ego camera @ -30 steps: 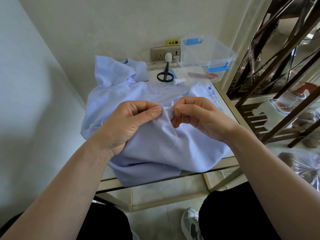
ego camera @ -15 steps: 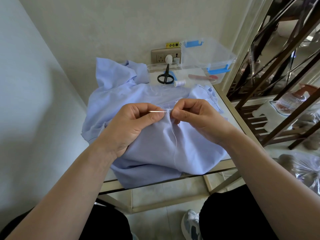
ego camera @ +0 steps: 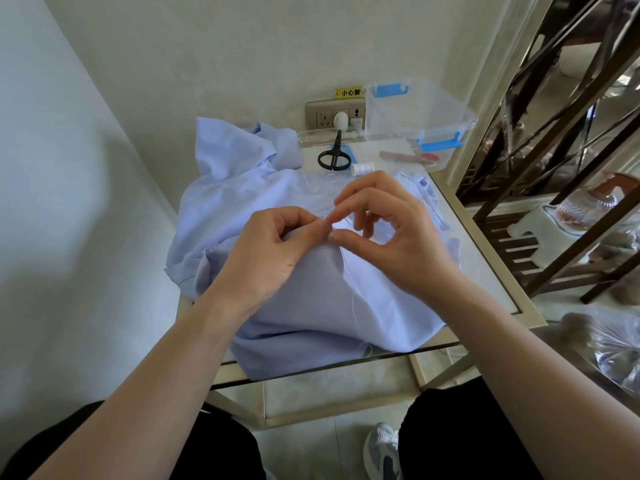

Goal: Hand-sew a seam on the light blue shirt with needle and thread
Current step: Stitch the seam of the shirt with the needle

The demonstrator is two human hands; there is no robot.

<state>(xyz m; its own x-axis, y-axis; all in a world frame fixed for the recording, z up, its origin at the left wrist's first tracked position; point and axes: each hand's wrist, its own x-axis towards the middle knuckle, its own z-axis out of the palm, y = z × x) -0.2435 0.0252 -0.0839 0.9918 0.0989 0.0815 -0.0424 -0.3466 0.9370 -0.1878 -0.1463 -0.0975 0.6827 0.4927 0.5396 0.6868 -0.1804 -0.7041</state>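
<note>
Light blue shirt point(ego camera: 311, 317) heaped on glass table point(ego camera: 483, 268) beside pale wall point(ego camera: 242, 46).

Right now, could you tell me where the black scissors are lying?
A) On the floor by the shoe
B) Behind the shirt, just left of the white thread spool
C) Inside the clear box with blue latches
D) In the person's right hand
B: the black scissors lie behind the light blue shirt, just left of the white thread spool and outside the clear box.
</note>
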